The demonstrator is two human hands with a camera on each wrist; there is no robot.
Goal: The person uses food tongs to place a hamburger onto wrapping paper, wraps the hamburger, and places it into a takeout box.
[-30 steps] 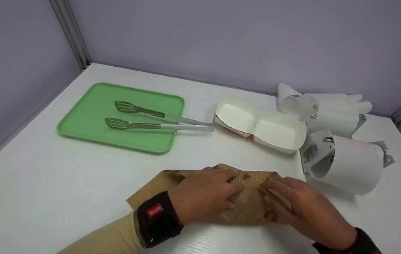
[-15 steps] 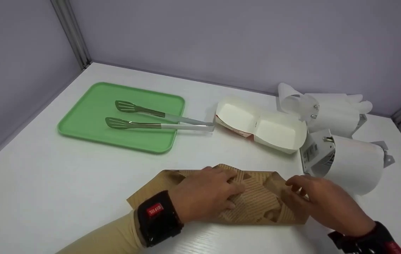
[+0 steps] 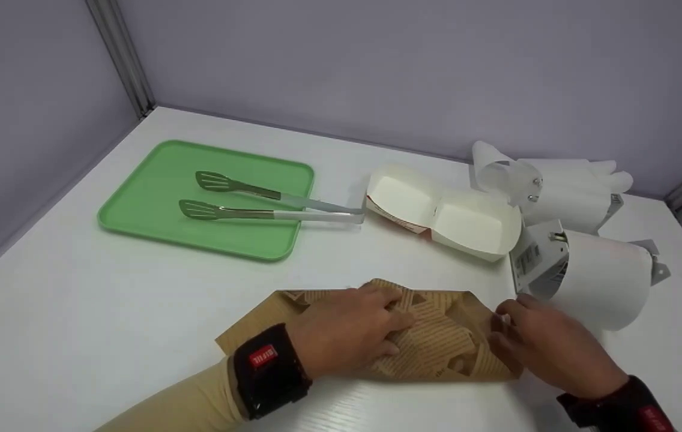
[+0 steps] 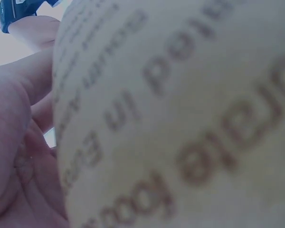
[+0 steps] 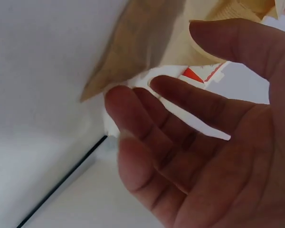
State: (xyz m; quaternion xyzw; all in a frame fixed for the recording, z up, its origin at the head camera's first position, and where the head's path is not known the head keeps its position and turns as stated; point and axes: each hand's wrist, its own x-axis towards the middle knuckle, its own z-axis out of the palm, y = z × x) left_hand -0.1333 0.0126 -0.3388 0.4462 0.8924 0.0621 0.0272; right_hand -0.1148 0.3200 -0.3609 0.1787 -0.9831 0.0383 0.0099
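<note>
A folded sheet of brown newsprint-patterned wrapping paper lies at the front of the white table, its right end spread flat and pointed. My left hand rests on its middle, fingers spread over the top and pressing it. In the left wrist view the printed paper fills most of the picture and hides the fingertips. At the paper's right end is my right hand, fingers loosely bent. The right wrist view shows its thumb apart from the fingers, with nothing between them, close to the paper's pointed corner.
Metal tongs lie half on a green tray at the back left. Behind the paper stands an unfolded white paper food box. To the right are white rolled sheets with metal brackets, near my right hand.
My right hand has moved right, off the paper's folded right part, and that end now spreads out to a flat corner. My left hand has stayed in place.
</note>
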